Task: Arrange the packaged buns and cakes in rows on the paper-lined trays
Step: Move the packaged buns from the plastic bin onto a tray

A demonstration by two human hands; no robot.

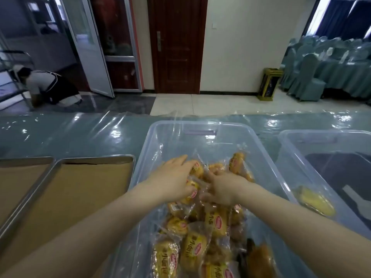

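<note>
- Clear plastic bin (200, 125) in the middle of the tabletop (70, 133) holds the packaged buns (192, 251), heaped loose from its middle to its near end. None lies on a tray yet.
- Left hand (172, 177) lies palm down on the heap, fingers stretched over a packet. Right hand (220, 189) is just beside it, almost touching, its fingers sunk among the wrappers, so I cannot tell whether it has hold of anything.
- Step in hand, as I judge it: taking the first packets out. Lift each by the body of the bun rather than the crinkly seal, take only as many as sit securely, and squeeze lightly, since soft buns would likely dent.
- Paper-lined tray (94, 160) stands just left of the bin, with a second tray (26, 158) further left. Starting the row at a far corner, labels all one way, should keep the lines straight.
- Hard to make out:
  - whether the left thumb hooks under a packet
  - the dark packets at the bin's near right corner
  - what the second bin (291, 135) at right holds besides a yellow packet (315, 201)
  - the trays' near ends, which are cut off
</note>
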